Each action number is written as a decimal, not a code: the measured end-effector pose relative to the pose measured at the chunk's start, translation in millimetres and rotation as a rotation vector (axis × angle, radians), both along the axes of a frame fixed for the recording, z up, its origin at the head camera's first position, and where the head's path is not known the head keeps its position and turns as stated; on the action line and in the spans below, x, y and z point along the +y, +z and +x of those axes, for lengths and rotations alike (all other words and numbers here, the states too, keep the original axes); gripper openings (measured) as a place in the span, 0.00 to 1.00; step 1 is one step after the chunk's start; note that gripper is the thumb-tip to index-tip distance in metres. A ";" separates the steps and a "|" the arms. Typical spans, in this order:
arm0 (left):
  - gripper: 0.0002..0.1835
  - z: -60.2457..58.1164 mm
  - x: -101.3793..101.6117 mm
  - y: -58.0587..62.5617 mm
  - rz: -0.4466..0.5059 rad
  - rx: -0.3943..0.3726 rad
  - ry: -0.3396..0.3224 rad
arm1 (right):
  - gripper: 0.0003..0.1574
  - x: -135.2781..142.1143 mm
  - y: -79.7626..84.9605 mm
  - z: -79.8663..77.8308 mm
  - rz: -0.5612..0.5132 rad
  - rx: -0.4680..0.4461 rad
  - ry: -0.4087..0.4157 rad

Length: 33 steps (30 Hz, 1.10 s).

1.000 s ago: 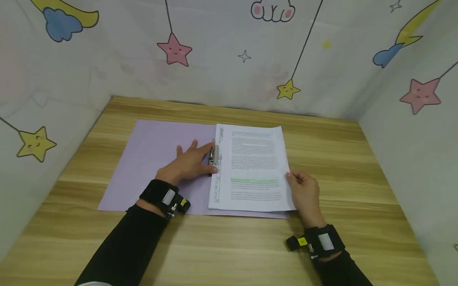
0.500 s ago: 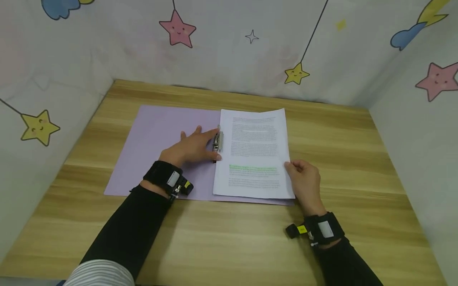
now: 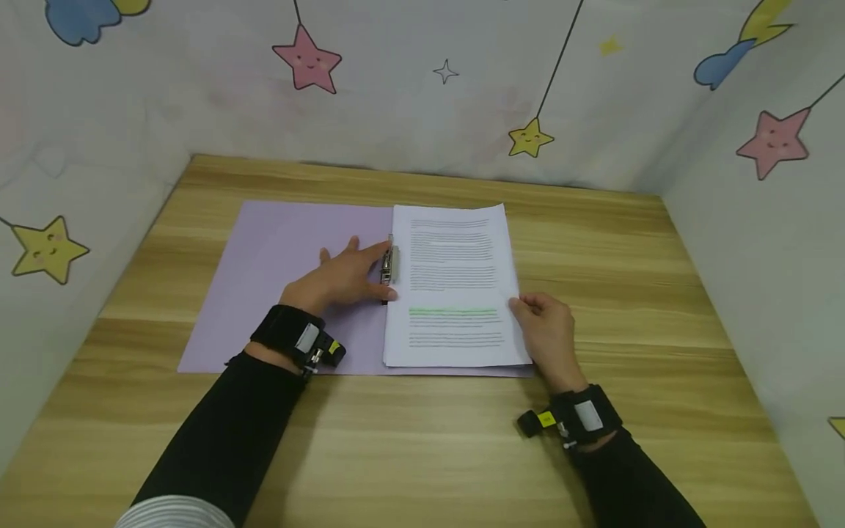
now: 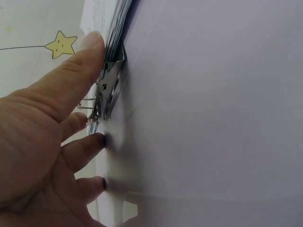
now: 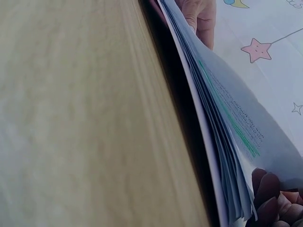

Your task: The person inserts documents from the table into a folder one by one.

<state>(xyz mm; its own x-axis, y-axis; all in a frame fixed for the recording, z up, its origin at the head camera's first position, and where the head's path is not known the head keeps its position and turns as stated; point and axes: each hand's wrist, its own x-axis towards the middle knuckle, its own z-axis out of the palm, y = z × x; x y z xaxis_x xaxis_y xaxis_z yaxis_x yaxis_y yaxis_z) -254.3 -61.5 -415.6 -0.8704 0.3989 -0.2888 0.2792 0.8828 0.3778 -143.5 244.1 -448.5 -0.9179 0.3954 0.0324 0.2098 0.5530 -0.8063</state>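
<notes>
A lilac folder (image 3: 284, 242) lies spread flat, with a stack of printed papers (image 3: 455, 257) on its right half. The top sheet carries a green highlighted line. Along the stack's left edge sits a metal lever clip (image 3: 387, 268), seen from the side in the left wrist view as a silver clip (image 4: 110, 90). My left hand (image 3: 338, 282) spreads its fingers by the clip, its thumb touching the papers' left edge. At the right edge, my right hand (image 3: 549, 330) pinches the papers between thumb and curled fingers. Layered sheets (image 5: 227, 161) stand slightly fanned in the right wrist view.
The folder rests on a wood-grain table (image 3: 429, 447). A white cloth wall (image 3: 389, 139) printed with stars and clouds rises at the back and both sides. Black straps with small cameras circle both wrists.
The head view has shifted, so the table appears higher than a second ago. Both hands keep their places on the papers and by the clip.
</notes>
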 end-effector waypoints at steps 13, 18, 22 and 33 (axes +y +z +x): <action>0.55 8.5 -25.5 -0.9 0.009 0.010 0.060 | 0.21 -4.1 7.3 -25.0 0.262 0.014 0.131; 0.56 12.9 -32.2 -1.4 0.029 0.005 0.074 | 0.16 -8.8 5.1 -37.8 0.289 -0.054 0.205; 0.56 14.8 -33.3 -0.8 0.035 0.000 0.079 | 0.15 -13.1 5.1 -40.0 0.292 -0.094 0.205; 0.55 16.9 -34.2 -2.2 0.054 0.010 0.100 | 0.23 -62.1 28.5 -18.1 0.547 0.014 0.379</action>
